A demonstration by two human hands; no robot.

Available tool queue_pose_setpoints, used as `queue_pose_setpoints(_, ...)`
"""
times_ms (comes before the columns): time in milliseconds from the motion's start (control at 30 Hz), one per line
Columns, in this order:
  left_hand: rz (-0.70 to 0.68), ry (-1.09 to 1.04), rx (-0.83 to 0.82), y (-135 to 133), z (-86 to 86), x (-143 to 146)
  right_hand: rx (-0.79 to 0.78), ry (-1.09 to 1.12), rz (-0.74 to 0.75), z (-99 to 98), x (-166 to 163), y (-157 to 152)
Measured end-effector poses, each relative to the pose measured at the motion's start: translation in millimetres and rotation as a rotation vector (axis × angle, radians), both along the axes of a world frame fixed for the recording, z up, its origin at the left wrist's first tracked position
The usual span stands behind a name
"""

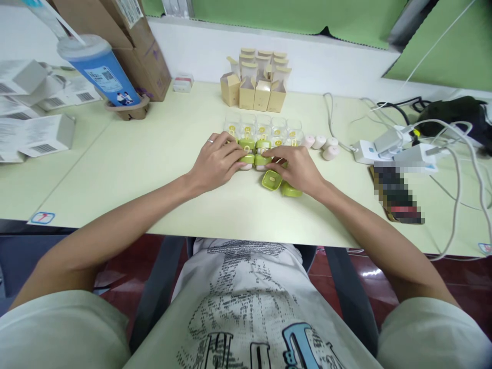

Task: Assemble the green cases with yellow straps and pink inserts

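Note:
Two rows of small green-capped pieces with pale pink bottoms stand in the middle of the desk. My left hand (219, 161) closes its fingertips on the front left green-capped piece (246, 160). From the other side, my right hand (298, 166) pinches the front right green-capped piece (263, 162) between thumb and fingers. Beneath the right hand lie a hollow green cap (271, 180), its inside facing up, and another green cap (291, 190). Clear cups (263, 122) with yellow marks line up behind, partly covered by my left fingers. Several pale pink, rounded pieces (330, 152) sit to the right.
Open small cardboard boxes (262, 95) stand against the wall. At left are a blue cup (109, 72) in a holder, white boxes (48, 134) and a large carton (148, 56). A phone (397, 195), power strip (365, 152) and looping cables occupy the right.

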State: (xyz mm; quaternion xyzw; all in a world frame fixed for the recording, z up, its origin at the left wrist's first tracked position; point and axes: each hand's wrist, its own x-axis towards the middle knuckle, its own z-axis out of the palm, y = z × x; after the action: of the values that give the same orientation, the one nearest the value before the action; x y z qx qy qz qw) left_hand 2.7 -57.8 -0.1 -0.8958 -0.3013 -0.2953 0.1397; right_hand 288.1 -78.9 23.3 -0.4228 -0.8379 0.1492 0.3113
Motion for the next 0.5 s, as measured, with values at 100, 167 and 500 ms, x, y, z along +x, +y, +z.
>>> queue_pose_setpoints(100,0.005,-0.013,-0.084,-0.8,3.5,-1.4,0.009,-0.013,0.020,-0.5,-0.1,0.8)
queue_pose_setpoints(167,0.010,-0.028,-0.121,-0.8,5.1,-2.6,0.010,-0.022,0.028,-1.2,-0.2,1.8)
queue_pose_setpoints(500,-0.014,-0.021,-0.136,1.5,9.3,-5.5,-0.009,-0.015,0.007,-4.3,-0.9,1.9)
